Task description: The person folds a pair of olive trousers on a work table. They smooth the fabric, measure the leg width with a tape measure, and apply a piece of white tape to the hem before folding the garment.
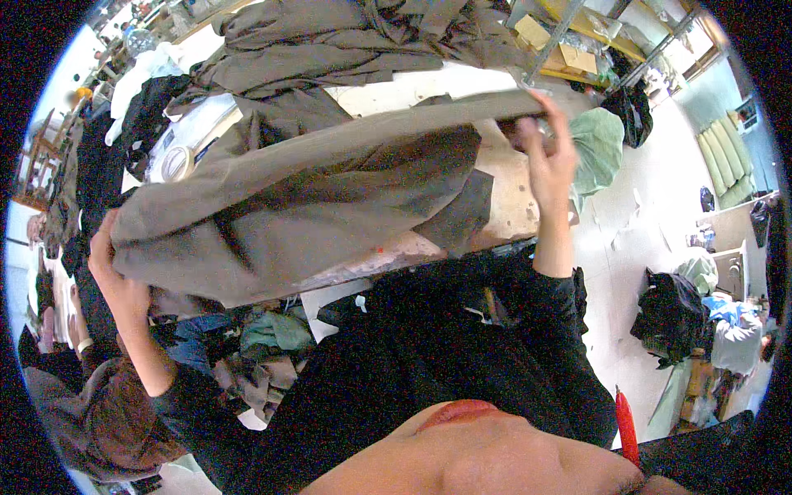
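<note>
A long piece of grey-brown cloth (305, 206) is stretched between my two hands, over the table. Its upper edge is folded into a band, and the lower part hangs in loose creases. At the left end, my left hand (120, 268) is closed on the cloth, its fingertips partly behind it. My right hand (549, 157) pinches the far right corner between thumb and fingers, slightly blurred. Beneath, a pale worn tabletop (511, 198) shows at the right, with a darker flap of the same cloth lying on it.
More brown cloth (355, 41) is heaped at the back of the table. A tape roll (176, 163) lies at left. Beyond my right hand are a green bag (598, 148) and a metal shelf (569, 41). A co-worker's arm (80, 318) shows at far left; black bags (668, 318) stand at right.
</note>
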A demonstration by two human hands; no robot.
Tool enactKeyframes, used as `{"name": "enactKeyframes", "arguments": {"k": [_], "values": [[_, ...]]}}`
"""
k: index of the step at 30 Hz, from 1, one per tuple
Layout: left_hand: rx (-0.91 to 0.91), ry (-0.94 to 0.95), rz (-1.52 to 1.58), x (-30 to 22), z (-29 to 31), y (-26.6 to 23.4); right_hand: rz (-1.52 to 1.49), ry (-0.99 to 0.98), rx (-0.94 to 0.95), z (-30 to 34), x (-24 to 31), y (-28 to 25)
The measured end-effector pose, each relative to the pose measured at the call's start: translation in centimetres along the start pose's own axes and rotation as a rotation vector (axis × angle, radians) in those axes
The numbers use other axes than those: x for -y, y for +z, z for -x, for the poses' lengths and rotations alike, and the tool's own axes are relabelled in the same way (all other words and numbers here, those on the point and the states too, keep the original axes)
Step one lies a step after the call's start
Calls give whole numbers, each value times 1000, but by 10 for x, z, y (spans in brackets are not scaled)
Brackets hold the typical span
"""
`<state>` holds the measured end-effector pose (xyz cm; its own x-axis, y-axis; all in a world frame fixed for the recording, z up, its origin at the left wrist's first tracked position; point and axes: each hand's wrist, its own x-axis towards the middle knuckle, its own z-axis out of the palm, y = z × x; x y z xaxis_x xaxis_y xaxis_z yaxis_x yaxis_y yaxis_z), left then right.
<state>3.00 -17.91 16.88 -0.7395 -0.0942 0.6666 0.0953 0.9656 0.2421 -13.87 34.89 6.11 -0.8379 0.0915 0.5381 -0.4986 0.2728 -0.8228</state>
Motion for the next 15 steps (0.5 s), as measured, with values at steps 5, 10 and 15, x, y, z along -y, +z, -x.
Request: {"name": "enactKeyframes", "arguments": {"k": [5, 10, 15], "values": [[-31, 109, -9, 29, -44, -26, 638, -198, 679, 10, 7, 68], [129, -69, 8, 75, -97, -110, 295, -459, 286, -73, 25, 24], [117, 250, -365, 98, -153, -98, 631, -483, 217, -204, 39, -30]]}}
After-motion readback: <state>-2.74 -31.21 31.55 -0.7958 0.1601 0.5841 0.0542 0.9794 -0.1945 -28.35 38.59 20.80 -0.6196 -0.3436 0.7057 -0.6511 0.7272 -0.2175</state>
